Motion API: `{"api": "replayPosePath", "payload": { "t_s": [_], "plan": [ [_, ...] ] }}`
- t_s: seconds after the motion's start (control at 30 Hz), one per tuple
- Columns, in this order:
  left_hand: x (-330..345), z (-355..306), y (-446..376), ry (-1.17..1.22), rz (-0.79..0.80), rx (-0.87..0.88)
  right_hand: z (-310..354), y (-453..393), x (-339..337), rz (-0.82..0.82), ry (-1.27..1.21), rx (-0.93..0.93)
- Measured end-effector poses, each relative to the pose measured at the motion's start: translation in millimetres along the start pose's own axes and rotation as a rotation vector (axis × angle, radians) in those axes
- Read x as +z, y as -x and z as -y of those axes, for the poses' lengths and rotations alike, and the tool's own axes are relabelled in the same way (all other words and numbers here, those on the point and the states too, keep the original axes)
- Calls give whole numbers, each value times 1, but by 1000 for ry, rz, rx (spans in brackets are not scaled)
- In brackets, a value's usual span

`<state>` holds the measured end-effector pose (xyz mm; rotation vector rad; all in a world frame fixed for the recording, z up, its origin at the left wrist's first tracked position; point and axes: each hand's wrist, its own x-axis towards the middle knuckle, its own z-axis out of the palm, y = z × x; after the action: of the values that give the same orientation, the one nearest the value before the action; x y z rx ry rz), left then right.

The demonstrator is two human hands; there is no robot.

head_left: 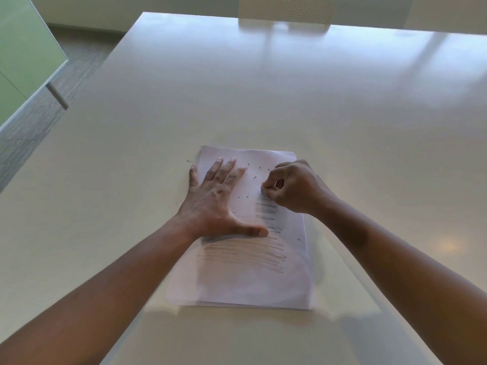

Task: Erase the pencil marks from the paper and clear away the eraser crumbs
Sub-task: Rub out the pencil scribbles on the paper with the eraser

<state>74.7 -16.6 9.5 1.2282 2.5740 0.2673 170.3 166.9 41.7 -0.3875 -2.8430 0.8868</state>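
Note:
A small stack of white paper [245, 283] lies on the table in front of me. Grey pencil strokes [245, 255] cover its lower middle and run up the right side. My left hand [213, 201] lies flat on the sheet's left part, fingers spread, thumb stretched toward the strokes. My right hand [295, 188] pinches a small pale eraser [264, 190] against the top of the right-hand strokes. Dark eraser crumbs [254, 177] are scattered over the blank upper part of the sheet, between the two hands.
The paper rests on a wide glossy white table [263, 96]. A few crumbs [189, 161] lie on the table just off the sheet's top left corner. A white perforated chair back [286, 10] stands at the far edge. Grey floor and a green panel [23, 56] show at the left.

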Motion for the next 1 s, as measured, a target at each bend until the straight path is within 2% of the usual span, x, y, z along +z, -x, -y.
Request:
{"api": "replayPosePath", "payload": {
  "t_s": [0.3,0.57,0.77,0.9,1.0],
  "plan": [
    [4,-19,-5,-54,10,107,3,-6,-3,32,39,13],
    [8,-21,-10,-37,-26,120,7,-6,-11,65,91,1],
    [8,-20,-9,-19,-18,106,4,-7,-21,130,-210,201],
    [9,-20,-10,-11,-21,106,-1,-6,-20,153,-214,227],
    [9,-20,-10,-10,-13,104,-3,-3,-17,111,-181,192]
  ]
}}
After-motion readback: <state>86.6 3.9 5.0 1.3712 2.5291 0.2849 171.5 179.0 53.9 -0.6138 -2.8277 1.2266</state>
